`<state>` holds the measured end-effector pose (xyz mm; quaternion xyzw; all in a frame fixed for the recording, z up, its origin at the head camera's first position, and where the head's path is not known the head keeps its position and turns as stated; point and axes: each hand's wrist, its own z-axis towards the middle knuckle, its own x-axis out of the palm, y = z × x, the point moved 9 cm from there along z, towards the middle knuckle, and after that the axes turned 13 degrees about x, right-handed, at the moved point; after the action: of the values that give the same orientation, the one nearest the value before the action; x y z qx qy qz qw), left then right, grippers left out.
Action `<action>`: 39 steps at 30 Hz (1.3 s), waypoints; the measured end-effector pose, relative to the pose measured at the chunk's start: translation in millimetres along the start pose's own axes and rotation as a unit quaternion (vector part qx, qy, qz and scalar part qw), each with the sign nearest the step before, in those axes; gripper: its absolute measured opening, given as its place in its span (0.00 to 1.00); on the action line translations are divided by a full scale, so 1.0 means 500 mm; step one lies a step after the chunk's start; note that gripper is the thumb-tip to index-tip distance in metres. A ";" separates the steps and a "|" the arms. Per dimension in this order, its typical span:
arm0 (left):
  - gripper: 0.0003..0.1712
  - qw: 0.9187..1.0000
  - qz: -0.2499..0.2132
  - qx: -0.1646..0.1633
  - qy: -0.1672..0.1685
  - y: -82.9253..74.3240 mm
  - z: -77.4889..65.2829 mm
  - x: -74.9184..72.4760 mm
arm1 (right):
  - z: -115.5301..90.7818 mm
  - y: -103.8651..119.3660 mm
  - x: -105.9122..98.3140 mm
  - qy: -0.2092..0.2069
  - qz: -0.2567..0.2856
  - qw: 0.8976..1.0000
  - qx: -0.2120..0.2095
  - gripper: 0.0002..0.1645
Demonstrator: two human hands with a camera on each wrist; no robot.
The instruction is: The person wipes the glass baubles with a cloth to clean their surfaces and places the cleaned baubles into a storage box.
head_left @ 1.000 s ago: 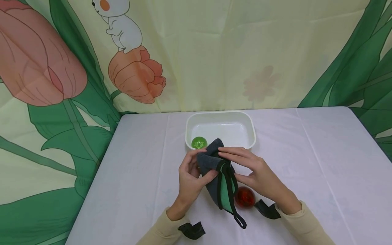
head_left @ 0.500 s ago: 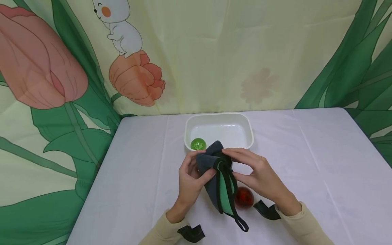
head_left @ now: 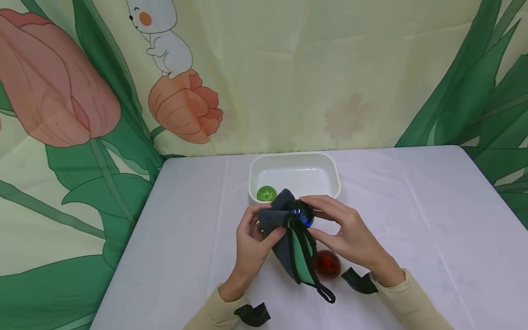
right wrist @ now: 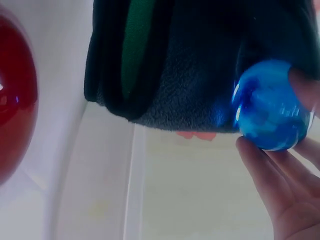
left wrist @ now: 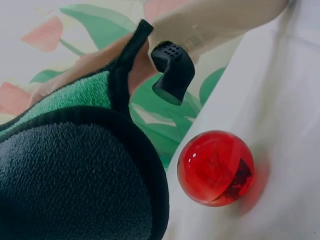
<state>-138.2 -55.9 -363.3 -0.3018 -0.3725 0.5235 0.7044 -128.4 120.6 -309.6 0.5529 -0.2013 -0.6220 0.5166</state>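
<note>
A blue glass ball is held between the thumb and fingers of my right hand, against a folded cloth. My left hand grips that cloth, which is dark grey on one face and green on the other, with black edging and a hanging loop. In the head view the ball looks dark blue at the cloth's upper fold. Below the cloth, a red transparent ball rests on the white table. The left wrist view shows the cloth large, hiding my left fingers.
A white rectangular tray stands behind my hands, with a green ball at its near left corner. Black wrist-camera pieces sit by both cuffs. A printed curtain hangs behind the table's far edge.
The blue ball has come into view at the cloth's upper fold, where earlier it was largely covered. My left hand and the cloth have shifted slightly left.
</note>
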 end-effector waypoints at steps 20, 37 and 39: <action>0.29 0.998 0.046 -0.028 -0.010 0.010 -0.007 -0.031 | 0.036 -0.034 -0.031 -0.036 -0.030 0.999 0.003 0.41; 0.29 0.996 0.068 -0.063 -0.008 0.029 -0.026 -0.062 | 0.111 -0.120 -0.025 -0.041 -0.063 0.995 0.072 0.36; 0.29 0.995 0.072 -0.068 -0.010 0.030 -0.031 -0.069 | 0.118 -0.134 -0.020 -0.035 -0.059 0.994 0.086 0.35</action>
<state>-139.0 -85.5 -391.3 -0.3699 -0.3919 0.5491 0.6388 -211.2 136.1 -341.8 0.5842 -0.2388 -0.6510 0.4218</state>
